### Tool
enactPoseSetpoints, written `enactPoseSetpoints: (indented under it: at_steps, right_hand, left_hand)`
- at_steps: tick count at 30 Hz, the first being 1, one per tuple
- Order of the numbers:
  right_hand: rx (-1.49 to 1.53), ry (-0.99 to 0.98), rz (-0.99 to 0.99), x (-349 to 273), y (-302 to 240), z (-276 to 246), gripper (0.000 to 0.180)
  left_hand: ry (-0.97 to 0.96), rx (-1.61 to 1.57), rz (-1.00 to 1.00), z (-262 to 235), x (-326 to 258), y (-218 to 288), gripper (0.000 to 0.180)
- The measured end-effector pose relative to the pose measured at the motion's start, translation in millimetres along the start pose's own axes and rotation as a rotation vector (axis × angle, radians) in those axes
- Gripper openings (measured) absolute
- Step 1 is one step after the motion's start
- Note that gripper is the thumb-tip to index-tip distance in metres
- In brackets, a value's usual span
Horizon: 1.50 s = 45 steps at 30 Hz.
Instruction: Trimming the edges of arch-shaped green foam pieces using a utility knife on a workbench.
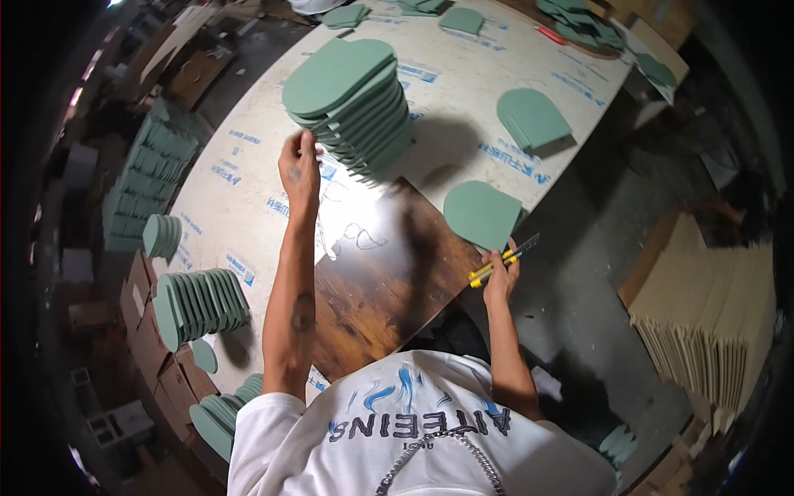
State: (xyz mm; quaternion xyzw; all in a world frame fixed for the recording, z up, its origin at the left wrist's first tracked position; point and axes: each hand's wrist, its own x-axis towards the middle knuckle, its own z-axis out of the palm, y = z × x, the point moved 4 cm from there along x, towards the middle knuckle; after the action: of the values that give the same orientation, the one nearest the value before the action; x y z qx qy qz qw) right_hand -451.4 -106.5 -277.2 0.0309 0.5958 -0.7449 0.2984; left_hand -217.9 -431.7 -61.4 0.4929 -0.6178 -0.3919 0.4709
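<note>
While the right grip [499, 281] clasps a yellow knife [477, 279], left grip [299, 172] unclear, green round-ended panels [364, 112] stacked unevenly

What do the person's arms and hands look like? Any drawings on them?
Short white sleeves leave both forearms bare. The left forearm has a dark, tattoo-like marking. Neither the left hand nor the right hand wears a glove.

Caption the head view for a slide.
Left hand beside a stack of green round-ended panels; right hand holding a yellow-and-black utility knife.
</note>
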Motion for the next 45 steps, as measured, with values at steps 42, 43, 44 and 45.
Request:
enactPoseSetpoints:
  at_steps: [42, 43, 44, 45]
  right_hand:
    - [-0.824, -0.303, 0.230, -304, 93, -99, 0.031]
    - [-0.867, -0.316, 0.245, -307, 86, -89, 0.031]
    - [-0.910, -0.330, 0.260, -310, 79, -78, 0.031]
    - [-0.967, -0.385, 0.265, -312, 71, -65, 0.031]
  left_hand:
    - [-0.511, 0.674, 0.378, -99, -354, -171, 0.063]
    - [-0.514, 0.674, 0.362, -93, -357, -176, 0.063]
    - [-0.526, 0.724, 0.433, -87, -363, -180, 0.060]
    - [-0.542, 0.769, 0.506, -82, -369, -184, 0.058]
